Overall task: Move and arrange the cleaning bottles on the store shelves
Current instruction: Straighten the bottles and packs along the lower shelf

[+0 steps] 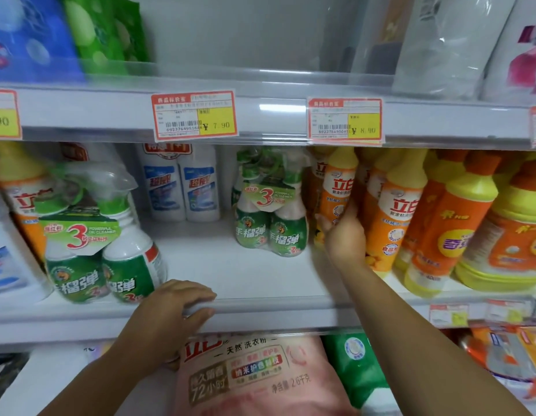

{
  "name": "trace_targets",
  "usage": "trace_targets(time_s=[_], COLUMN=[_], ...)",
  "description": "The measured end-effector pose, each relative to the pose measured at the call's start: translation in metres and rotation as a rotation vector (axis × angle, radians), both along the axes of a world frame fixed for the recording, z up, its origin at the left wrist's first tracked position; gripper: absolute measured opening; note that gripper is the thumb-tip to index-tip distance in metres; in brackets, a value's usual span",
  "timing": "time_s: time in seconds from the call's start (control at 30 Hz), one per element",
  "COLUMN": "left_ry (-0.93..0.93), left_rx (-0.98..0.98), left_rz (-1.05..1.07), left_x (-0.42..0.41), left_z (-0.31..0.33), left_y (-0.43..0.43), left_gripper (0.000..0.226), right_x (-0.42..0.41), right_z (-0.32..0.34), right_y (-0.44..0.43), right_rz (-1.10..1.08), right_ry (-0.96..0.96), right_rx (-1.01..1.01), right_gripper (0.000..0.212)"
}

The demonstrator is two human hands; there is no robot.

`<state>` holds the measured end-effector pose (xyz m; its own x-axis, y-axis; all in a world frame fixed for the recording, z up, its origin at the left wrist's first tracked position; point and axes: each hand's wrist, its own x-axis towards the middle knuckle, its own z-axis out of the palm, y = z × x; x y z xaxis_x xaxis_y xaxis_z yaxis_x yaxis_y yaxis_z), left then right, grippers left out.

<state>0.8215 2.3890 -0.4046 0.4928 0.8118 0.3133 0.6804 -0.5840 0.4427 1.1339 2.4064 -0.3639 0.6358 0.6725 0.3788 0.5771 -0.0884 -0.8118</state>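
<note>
Head view. My right hand, around 3 o'clock of centre, is wrapped on the orange bottle. The thumb is on its front-left and the fingers are tucked round its right side, mostly hidden between it and the next bottle. That bottle stands upright at the left end of the orange row, just right of the green spray twin-pack. My guess is I'm holding it low on the body so it slides without tipping.

My left hand, about 7 o'clock, clamps the shelf lip with fingers together over the top and thumb under. It looks like a brace while I reach in.

A second spray twin-pack stands at 9 o'clock, near the front. White bottles stand at the back at 11 o'clock. The bare shelf patch between the packs looks like the likely slot for arranging. A pink detergent bag sits below at 6 o'clock.
</note>
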Motion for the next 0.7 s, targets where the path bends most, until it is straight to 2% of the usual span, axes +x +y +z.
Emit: trace_targets(time_s=[0.53,0.7], left_ry=[-0.026,-0.050], left_rx=[-0.008,-0.009], left_rz=[-0.008,0.043], left_x=[-0.002,-0.006], left_z=[-0.001,0.005], left_y=[-0.002,-0.012], left_gripper=[0.051,0.041], right_x=[0.001,-0.003], right_z=[-0.007,-0.009], right_y=[0.015,0.008], right_rz=[-0.032,0.004], right_ry=[0.004,0.049], right_rx=[0.007,-0.006], right_gripper=[0.066,0.062])
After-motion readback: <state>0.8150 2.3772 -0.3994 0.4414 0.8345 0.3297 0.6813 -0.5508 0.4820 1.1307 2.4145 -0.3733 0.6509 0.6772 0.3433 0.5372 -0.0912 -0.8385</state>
